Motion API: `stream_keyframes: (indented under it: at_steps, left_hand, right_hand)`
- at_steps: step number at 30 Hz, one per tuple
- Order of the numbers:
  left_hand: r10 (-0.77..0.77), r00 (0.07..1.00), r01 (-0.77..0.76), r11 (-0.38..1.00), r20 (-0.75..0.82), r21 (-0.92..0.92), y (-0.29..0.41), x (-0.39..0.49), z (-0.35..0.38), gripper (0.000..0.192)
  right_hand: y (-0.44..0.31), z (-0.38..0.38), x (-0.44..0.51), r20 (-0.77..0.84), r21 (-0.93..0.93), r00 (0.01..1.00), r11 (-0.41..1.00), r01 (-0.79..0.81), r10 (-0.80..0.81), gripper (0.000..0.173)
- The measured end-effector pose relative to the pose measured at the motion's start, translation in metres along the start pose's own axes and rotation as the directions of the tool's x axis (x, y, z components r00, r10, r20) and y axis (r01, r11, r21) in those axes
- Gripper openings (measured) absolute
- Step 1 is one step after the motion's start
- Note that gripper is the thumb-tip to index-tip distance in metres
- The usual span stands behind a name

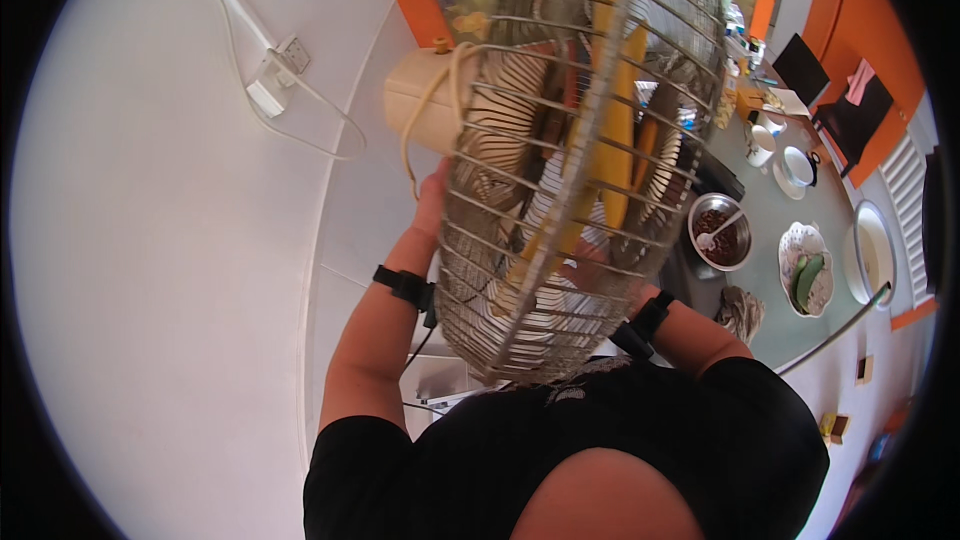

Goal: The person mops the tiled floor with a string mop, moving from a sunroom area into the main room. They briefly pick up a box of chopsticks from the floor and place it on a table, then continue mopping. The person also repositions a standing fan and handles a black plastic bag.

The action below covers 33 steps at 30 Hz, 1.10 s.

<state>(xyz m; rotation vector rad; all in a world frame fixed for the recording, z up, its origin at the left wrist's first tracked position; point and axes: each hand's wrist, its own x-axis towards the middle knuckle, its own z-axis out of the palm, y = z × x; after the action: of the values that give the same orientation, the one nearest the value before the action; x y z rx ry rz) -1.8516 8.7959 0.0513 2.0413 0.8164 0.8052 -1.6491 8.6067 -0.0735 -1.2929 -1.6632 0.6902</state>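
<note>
A large electric fan (577, 157) fills the middle of the view, tilted close before my chest. Its round wire cage looks dusty, and yellow blades show between the wires. From the cream motor housing (420, 101) at the back hangs a looped cord (412, 127). My left hand (431, 199) holds the fan from the left, below the housing, its fingertips hidden behind the cage. On the other side my right hand (596, 259) holds it lower down, seen only in part through the wires. Black bands (405, 285) circle both wrists.
A glass-topped table (772, 247) stands at right with a steel bowl of dark red food and a spoon (720, 232), a plate of green vegetables (806, 270), a crumpled cloth (742, 311), cups (761, 144) and a white basin (870, 251). A plugged-in adapter (270, 90) hangs at the left wall socket.
</note>
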Motion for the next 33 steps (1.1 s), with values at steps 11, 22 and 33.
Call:
stream_keyframes:
  at_steps: [11, 22, 33]
  left_hand:
    - [0.18, 0.982, -0.157, 0.949, -0.061, 0.275, 0.0, -0.003, -0.004, 0.065]
    - [0.171, 0.984, -0.149, 0.94, -0.046, 0.308, -0.013, 0.01, -0.004, 0.062]
    - [0.138, 0.986, -0.136, 0.99, 0.089, -0.023, -0.071, 0.112, -0.012, 0.056]
  right_hand:
    - [0.014, -0.039, -0.02, -0.194, -0.542, 0.979, 0.825, -0.161, 0.064, 0.045]
    - [0.019, -0.054, -0.042, -0.377, -0.653, 0.924, 0.692, -0.309, 0.057, 0.038]
    - [0.027, -0.043, 0.018, -0.379, -0.636, 0.922, 0.703, -0.318, 0.075, 0.037]
